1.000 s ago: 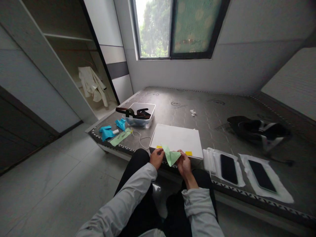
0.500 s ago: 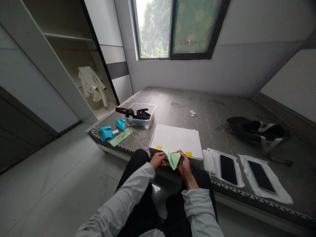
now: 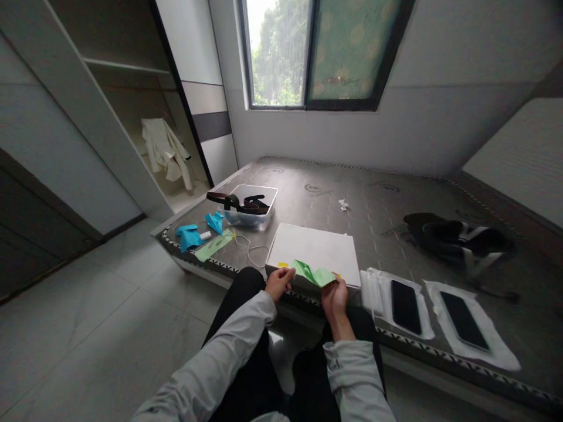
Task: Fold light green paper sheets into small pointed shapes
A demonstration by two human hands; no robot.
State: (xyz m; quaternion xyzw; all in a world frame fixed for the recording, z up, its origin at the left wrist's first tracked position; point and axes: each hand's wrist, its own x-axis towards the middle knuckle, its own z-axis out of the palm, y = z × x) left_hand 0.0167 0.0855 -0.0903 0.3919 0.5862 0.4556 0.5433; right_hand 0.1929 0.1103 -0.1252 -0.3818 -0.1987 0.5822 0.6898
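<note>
A creased sheet of light green paper (image 3: 313,274) is stretched between my hands, partly unfolded, above the near edge of a white box (image 3: 314,246). My left hand (image 3: 280,283) pinches its left end, thumb against fingers. The right end is gripped by my right hand (image 3: 335,298), its fingers closed on the paper. Yellow tabs (image 3: 282,265) show on the box's front edge, one of them mostly hidden by the paper and my right hand.
Left of the box are a clear plastic bin (image 3: 250,220) with dark straps, blue folded paper (image 3: 190,237), a green strip (image 3: 214,245) and a white cable (image 3: 250,251). Two phones (image 3: 405,306) on white wrapping and a black strapped item (image 3: 457,237) lie on the right.
My right hand has moved right, away from my left. The green paper has opened from a pointed folded shape into a wider, wavy strip.
</note>
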